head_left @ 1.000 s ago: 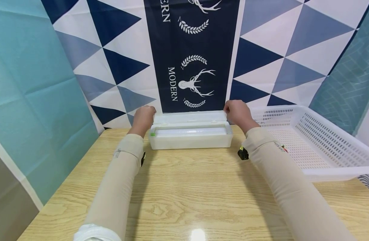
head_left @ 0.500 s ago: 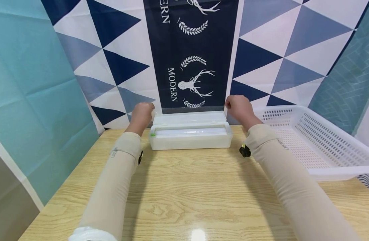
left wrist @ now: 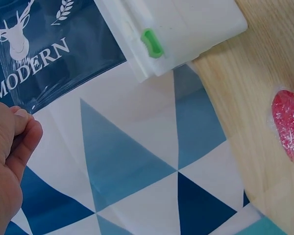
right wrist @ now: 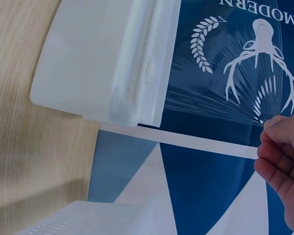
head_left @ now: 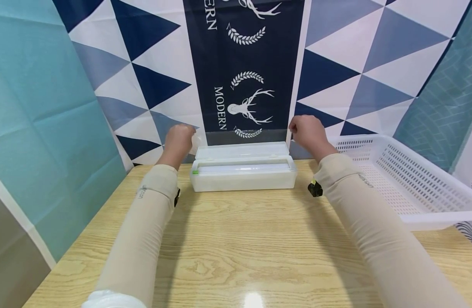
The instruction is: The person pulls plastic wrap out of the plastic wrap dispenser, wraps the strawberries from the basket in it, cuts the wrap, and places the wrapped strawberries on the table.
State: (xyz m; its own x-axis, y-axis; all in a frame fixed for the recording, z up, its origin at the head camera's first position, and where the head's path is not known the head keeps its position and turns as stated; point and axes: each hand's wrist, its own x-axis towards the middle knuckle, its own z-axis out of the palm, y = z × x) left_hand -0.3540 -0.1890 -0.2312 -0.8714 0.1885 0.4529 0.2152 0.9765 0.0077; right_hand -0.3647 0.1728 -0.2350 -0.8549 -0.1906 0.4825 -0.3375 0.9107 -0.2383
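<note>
A white cling film dispenser [head_left: 243, 180] with a raised clear lid [head_left: 241, 150] stands at the back of the table. A see-through sheet of cling film [right wrist: 230, 93] stretches out of it, up in front of the patterned cloth. My left hand [head_left: 179, 139] pinches one corner of the film between thumb and fingers. At the opposite corner, my right hand [head_left: 309, 131] pinches the film, with creases fanning out from its fingertips in the right wrist view. Both hands are raised, one on either side of the dispenser. A green slider [left wrist: 152, 43] shows on the dispenser's end.
On the right stands a white perforated basket [head_left: 447, 188]. A red, film-wrapped item [left wrist: 289, 126] lies on the wooden table [head_left: 236, 244] in the left wrist view. Patterned cloth [head_left: 336, 81] hangs close behind the dispenser, and teal cloth [head_left: 54, 128] hangs at the left.
Both hands have risen and moved slightly apart, drawing the cling film higher above the dispenser. The dispenser has stayed in place.
</note>
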